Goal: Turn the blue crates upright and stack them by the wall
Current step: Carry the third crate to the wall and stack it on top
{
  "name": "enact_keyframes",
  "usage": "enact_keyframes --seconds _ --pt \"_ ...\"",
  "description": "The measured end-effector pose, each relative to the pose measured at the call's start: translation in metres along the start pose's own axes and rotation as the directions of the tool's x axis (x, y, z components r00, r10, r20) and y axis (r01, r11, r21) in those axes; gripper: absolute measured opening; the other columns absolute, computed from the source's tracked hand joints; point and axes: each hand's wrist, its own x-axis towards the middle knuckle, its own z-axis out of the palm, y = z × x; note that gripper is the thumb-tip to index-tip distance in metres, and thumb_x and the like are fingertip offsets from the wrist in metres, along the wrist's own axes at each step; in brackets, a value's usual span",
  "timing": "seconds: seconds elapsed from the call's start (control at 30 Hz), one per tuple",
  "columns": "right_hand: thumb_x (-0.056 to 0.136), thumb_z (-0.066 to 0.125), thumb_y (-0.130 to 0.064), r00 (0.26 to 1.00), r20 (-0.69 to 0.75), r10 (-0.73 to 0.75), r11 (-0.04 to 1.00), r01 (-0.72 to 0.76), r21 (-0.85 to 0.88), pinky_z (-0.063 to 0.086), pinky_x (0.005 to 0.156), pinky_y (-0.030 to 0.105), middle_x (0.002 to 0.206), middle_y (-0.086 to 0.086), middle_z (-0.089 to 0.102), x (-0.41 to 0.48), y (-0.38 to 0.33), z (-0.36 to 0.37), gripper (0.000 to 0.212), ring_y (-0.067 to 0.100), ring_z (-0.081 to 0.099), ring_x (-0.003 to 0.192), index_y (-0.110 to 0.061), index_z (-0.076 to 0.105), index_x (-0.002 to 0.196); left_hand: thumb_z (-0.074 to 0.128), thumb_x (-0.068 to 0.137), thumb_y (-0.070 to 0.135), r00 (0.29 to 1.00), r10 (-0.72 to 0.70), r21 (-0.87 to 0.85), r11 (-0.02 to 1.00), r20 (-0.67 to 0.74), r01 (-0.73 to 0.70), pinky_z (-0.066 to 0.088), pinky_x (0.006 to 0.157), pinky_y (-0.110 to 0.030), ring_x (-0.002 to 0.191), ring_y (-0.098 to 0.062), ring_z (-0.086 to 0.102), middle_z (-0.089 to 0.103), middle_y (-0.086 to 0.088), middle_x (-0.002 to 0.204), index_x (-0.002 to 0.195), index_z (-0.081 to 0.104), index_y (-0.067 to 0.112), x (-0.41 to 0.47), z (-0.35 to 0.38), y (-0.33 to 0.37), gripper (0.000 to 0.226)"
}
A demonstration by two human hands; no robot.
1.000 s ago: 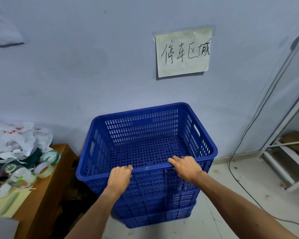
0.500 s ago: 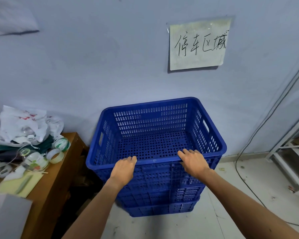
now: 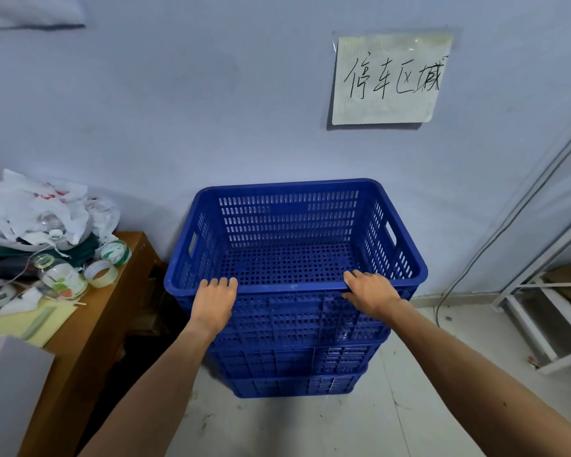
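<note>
A stack of three blue perforated crates stands upright on the floor against the wall. The top crate is nested in the two lower crates and shows an empty inside. My left hand rests on the near rim at the left, fingers curled over the edge. My right hand grips the same near rim further right, fingers hooked over it. Both forearms reach in from the bottom of the view.
A wooden table stands left of the stack, cluttered with tape rolls, a white plastic bag and papers. A handwritten paper sign hangs on the wall. A white metal frame and a cable stand at the right.
The view has shifted so the stack sits further right and squarer to the wall. Both hands stay on the top crate's near rim; the crate looks straighter on the stack.
</note>
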Motion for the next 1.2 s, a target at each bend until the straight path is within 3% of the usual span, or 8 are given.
enact_keyframes --seconds 0.1,0.33,0.47,0.57,0.67,0.93,1.07,1.2 --pt "0.103 0.04 -0.043 0.999 0.039 0.006 1.0 -0.005 -0.026 0.043 0.065 0.04 0.106 0.008 0.056 0.0 -0.002 -0.004 0.035 0.03 0.055 0.079 -0.015 0.04 0.125 0.059 0.096 0.025 1.0 0.01 0.0 1.0 0.003 -0.01 0.045 0.09 -0.041 0.105 -0.028 0.058 0.059 -0.008 0.112 0.12 0.045 0.014 -0.001 -0.002 -0.001 0.03" --pt "0.101 0.04 -0.047 1.0 0.02 -0.012 0.998 0.013 -0.058 0.05 0.065 0.042 0.105 0.006 0.06 -0.001 0.001 -0.005 0.034 0.03 0.062 0.08 -0.016 0.042 0.116 0.046 0.102 0.037 0.998 0.037 -0.012 0.999 -0.047 -0.038 0.047 0.086 -0.039 0.104 -0.027 0.058 0.061 -0.008 0.111 0.118 0.048 0.012 -0.003 0.002 -0.01 0.03" --pt "0.101 0.039 -0.049 0.999 0.032 -0.014 0.993 0.018 -0.114 0.048 0.061 0.039 0.109 0.006 0.062 0.0 0.001 -0.006 0.038 0.029 0.064 0.079 -0.016 0.042 0.121 0.053 0.099 0.023 0.99 0.143 -0.024 0.99 0.018 -0.143 0.049 0.074 -0.035 0.091 -0.022 0.06 0.06 -0.004 0.101 0.118 0.046 0.013 -0.003 0.001 -0.028 0.023" --pt "0.102 0.036 -0.048 1.0 0.02 0.005 0.986 -0.002 -0.169 0.044 0.056 0.037 0.111 0.005 0.061 -0.003 -0.001 -0.003 0.042 0.029 0.06 0.071 -0.016 0.038 0.129 0.055 0.089 0.004 0.987 0.122 0.003 0.992 0.101 -0.123 0.054 0.066 -0.038 0.08 -0.023 0.064 0.063 -0.003 0.092 0.112 0.049 0.012 -0.004 -0.003 -0.041 0.025" --pt "0.103 0.033 -0.047 1.0 -0.028 0.007 0.973 -0.013 -0.23 0.038 0.052 0.035 0.111 0.003 0.059 -0.005 -0.005 0.0 0.045 0.028 0.056 0.066 -0.017 0.033 0.136 0.053 0.089 0.004 0.986 0.11 0.022 0.993 0.123 -0.114 0.052 0.065 -0.04 0.083 -0.027 0.066 0.066 -0.005 0.095 0.116 0.05 0.01 -0.005 -0.01 -0.04 0.027" --pt "0.102 0.032 -0.049 0.996 -0.086 -0.017 0.973 -0.004 -0.233 0.042 0.051 0.034 0.102 0.001 0.058 0.0 -0.011 0.009 0.042 0.025 0.063 0.068 -0.02 0.035 0.132 0.057 0.088 0.007 0.991 0.106 0.084 0.99 0.079 -0.113 0.05 0.06 -0.038 0.076 -0.024 0.065 0.064 -0.002 0.09 0.113 0.048 0.015 -0.003 -0.003 -0.054 0.028" --pt "0.102 0.037 -0.046 0.993 -0.119 0.028 0.986 -0.047 -0.158 0.048 0.065 0.039 0.112 0.004 0.055 -0.001 -0.019 0.015 0.041 0.027 0.061 0.086 -0.02 0.035 0.134 0.06 0.088 0.007 0.995 0.048 0.051 0.997 0.09 -0.052 0.05 0.065 -0.037 0.082 -0.024 0.065 0.064 -0.003 0.092 0.114 0.048 0.015 -0.004 -0.001 -0.051 0.03" --pt "0.102 0.039 -0.041 0.987 -0.128 0.095 0.991 -0.106 -0.081 0.045 0.088 0.044 0.119 0.007 0.051 -0.001 -0.024 0.02 0.038 0.031 0.054 0.102 -0.019 0.036 0.133 0.07 0.081 0.011 0.99 -0.087 -0.032 0.995 0.109 0.091 0.046 0.094 -0.043 0.106 -0.029 0.057 0.058 -0.009 0.111 0.121 0.04 0.015 -0.009 0.005 -0.033 0.05"
